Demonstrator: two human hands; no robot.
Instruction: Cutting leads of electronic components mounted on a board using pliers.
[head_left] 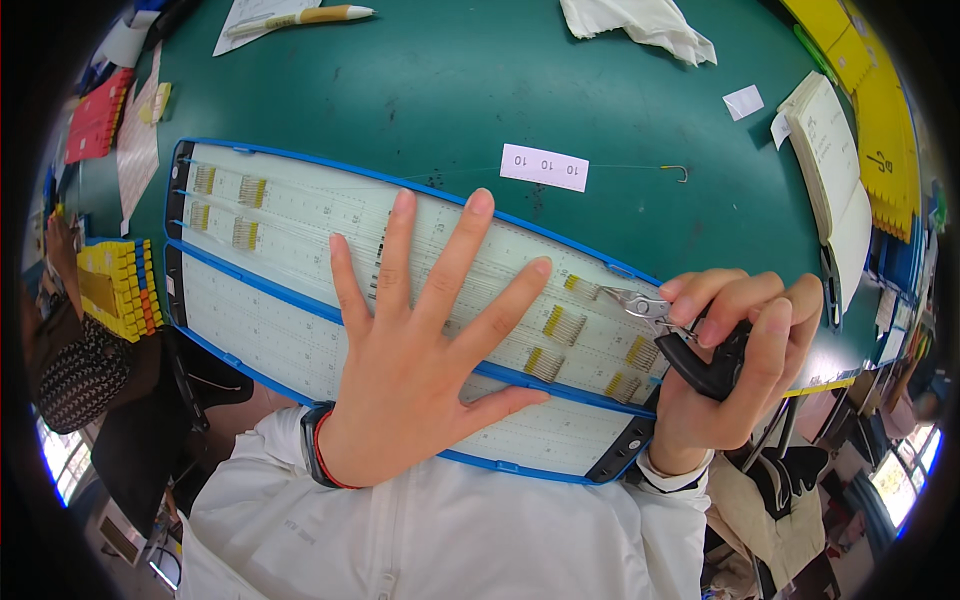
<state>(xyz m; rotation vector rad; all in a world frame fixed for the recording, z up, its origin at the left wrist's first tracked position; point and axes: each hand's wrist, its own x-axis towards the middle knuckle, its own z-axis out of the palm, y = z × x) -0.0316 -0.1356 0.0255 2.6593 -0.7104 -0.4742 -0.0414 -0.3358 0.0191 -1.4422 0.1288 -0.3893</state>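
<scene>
While spreading left hand (405, 360) wide across long blue-rimmed case (310, 240), grips shiny metal pliers (692, 367) in curled right hand (765, 350).

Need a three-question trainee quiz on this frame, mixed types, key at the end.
1. Which hand holds the black-handled metal plier-like tool?
2. True or false: the left hand is clenched.
3. Fill in: the small white rectangular paper label lies on the ____ tabletop.

Key:
1. The right hand.
2. False: its fingers are spread over the long, open blue-edged case.
3. Green.
</scene>
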